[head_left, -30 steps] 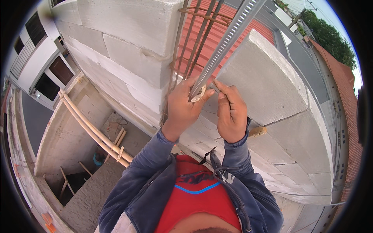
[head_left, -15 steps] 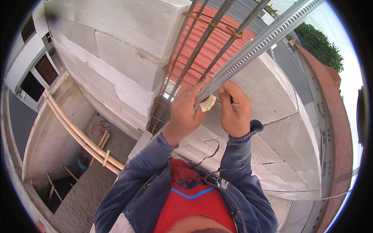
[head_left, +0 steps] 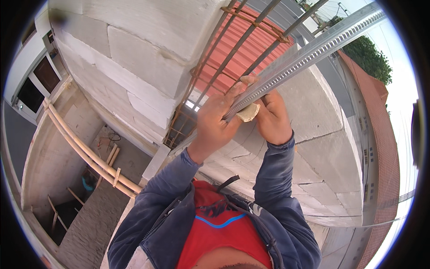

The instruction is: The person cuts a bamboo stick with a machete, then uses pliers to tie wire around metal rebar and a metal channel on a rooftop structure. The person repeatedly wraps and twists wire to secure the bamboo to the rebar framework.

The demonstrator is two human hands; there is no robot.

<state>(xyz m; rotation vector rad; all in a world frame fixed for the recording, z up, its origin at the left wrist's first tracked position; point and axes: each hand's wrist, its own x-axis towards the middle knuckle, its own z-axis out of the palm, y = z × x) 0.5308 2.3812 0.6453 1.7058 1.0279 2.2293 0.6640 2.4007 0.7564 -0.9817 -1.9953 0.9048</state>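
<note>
A long galvanised metal channel (head_left: 309,51) with a toothed edge slants from my hands to the upper right. My left hand (head_left: 212,119) is closed round its lower end, thumb below and fingers over the far side. Pale wood with a rough cut end (head_left: 248,113) lies against the channel's underside, between my hands. My right hand (head_left: 275,117) is closed beside the wood, its fingertips tucked behind it and the channel. What they pinch is hidden. Thin dark wire curves below and beside this hand.
Upright steel bars (head_left: 237,42) with rusty ties stand beyond my left hand. Pale block walls (head_left: 139,54) flank them, another section (head_left: 322,134) lying right. Two bamboo poles (head_left: 85,150) span a deep opening at left. Thin cables cross the lower right.
My right hand has moved up and in against the wood and channel, from a little apart. The channel's far end has swung right and the wood's cut end shows more.
</note>
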